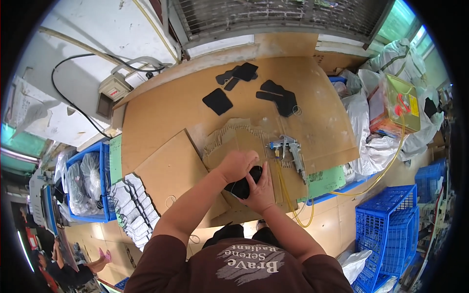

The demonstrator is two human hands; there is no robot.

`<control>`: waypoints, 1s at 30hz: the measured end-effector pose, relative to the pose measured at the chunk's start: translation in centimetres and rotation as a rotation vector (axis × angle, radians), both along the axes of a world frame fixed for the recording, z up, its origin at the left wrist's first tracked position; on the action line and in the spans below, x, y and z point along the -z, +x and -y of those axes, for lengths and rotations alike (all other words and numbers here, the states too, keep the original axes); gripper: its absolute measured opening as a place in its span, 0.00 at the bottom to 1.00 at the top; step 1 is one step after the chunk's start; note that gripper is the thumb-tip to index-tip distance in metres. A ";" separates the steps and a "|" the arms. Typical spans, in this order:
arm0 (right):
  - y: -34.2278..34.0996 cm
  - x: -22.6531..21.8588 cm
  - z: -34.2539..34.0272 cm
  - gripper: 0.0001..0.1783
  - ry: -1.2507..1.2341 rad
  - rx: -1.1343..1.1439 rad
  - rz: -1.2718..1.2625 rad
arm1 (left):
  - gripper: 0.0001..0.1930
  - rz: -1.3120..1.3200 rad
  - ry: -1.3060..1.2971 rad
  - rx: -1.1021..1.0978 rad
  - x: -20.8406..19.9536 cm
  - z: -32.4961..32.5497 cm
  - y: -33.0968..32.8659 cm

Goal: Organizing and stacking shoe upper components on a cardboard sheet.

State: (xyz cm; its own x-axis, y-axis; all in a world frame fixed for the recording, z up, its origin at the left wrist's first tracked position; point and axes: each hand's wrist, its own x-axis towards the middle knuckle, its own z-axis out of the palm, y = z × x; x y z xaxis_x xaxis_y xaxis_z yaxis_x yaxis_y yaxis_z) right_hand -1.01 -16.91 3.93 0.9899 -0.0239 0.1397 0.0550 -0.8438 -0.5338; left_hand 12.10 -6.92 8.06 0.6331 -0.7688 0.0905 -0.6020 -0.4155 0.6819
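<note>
Black piece (248,185) lies between the hands (237,166) (262,193), right holding it, left fisted, contents hidden.

Workshop or small factory floor, by its fittings: one worktable (161,110) topped with cardboard; one spray gun (296,155) on it; one yellow hose (349,194) running to a metal can (386,105); flat black pieces (217,101), loose; blue plastic crates (386,215), on the floor; clear plastic bags (90,180), crated; metal grille (278,19) behind.

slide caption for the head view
Right hand holds a black piece beside the left hand, spray gun lying nearby on cardboard.
</note>
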 end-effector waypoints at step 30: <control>0.2 2.7 1.7 0.44 0.147 -0.275 0.329 | 0.07 -1.496 -1.089 -0.890 5.9 -10.4 0.7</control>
State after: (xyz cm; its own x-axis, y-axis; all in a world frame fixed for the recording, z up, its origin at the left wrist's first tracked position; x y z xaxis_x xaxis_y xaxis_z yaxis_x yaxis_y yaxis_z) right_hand -0.79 -18.64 1.20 0.8657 0.1909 0.4627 0.4534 -0.6907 -0.5634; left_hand 12.84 3.51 2.19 0.7250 -0.2712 -0.6331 0.6365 0.6152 0.4653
